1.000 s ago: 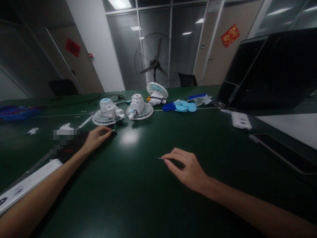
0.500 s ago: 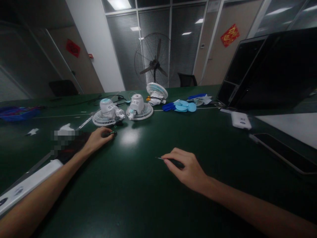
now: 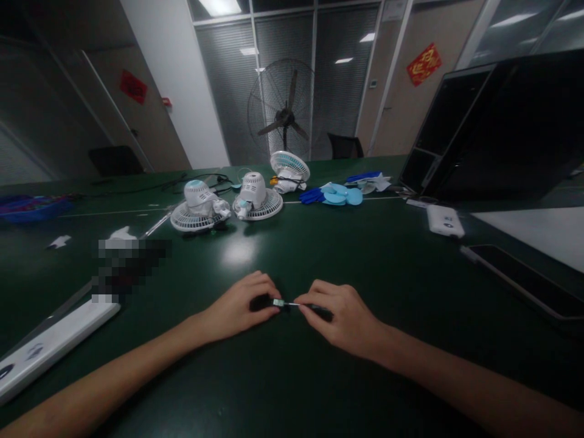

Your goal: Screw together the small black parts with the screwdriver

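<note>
My left hand (image 3: 241, 307) is closed in a pinch near the middle of the table, on a small green piece that looks like a circuit board (image 3: 278, 302). Its far parts are hidden by the fingers. From the right, a screwdriver (image 3: 293, 304) with a thin metal shaft and dark handle points at the board, its tip at or very close to the board's edge; contact is hard to confirm. My right hand (image 3: 342, 313) grips this screwdriver between thumb and fingers, with most of the handle inside the palm.
Several white fan heads (image 3: 198, 213) lie beyond my hands on the green table (image 3: 274, 383). Light-blue fan blades (image 3: 340, 194) rest to their right. A white strip-shaped object (image 3: 59, 347) lies left, a phone (image 3: 524, 277) right, and a blue basket (image 3: 31, 210) far left.
My left hand has come from near the fan heads toward me and right, carrying the green piece to the screwdriver tip. My right hand has barely moved.
</note>
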Demonstrator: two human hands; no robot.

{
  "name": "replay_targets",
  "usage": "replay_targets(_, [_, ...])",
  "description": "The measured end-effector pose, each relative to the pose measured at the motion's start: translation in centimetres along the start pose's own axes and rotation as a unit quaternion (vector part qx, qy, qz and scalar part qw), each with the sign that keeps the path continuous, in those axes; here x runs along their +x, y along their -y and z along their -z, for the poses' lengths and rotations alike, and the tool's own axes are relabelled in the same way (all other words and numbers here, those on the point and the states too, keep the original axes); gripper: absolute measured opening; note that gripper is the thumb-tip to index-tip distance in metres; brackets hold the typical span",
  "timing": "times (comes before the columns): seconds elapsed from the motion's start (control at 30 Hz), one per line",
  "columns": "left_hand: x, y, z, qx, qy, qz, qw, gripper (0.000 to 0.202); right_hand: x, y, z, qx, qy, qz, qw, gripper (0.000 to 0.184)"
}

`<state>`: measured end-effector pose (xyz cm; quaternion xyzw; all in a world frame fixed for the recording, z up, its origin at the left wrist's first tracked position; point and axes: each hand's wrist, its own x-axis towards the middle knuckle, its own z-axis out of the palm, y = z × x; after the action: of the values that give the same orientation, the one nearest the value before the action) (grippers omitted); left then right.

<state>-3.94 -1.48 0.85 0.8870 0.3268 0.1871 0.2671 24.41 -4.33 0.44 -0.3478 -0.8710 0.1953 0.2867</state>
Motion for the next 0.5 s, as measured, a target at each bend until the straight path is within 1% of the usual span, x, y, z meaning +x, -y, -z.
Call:
replay_targets(0.2, [-0.09, 0.19, 0.08, 0.000, 0.000, -0.005, 1.000, 0.014, 0.06, 0.07, -0.01, -0.003, 0.007, 0.005, 1.000, 0.021])
replay_targets(0.33, [0.13, -0.05, -0.14, 0.002, 0.001, -0.026, 1.000, 0.016, 0.23, -0.10, -0.46, -0.014, 0.010, 0.026, 1.000, 0.022])
replay_targets(0.43, [0.30, -0.13, -0.46, 0.003, 0.002, -0.034, 0.999, 0.016, 0.40, -0.17, -0.67, 0.021, 0.005, 0.046, 0.999, 0.026])
replay_targets(0.5, [0.34, -0.09, -0.57, 0.007, -0.003, -0.034, 0.999, 0.016, 0.45, -0.24, -0.64, 0.043, -0.015, 0.045, 0.998, 0.026])
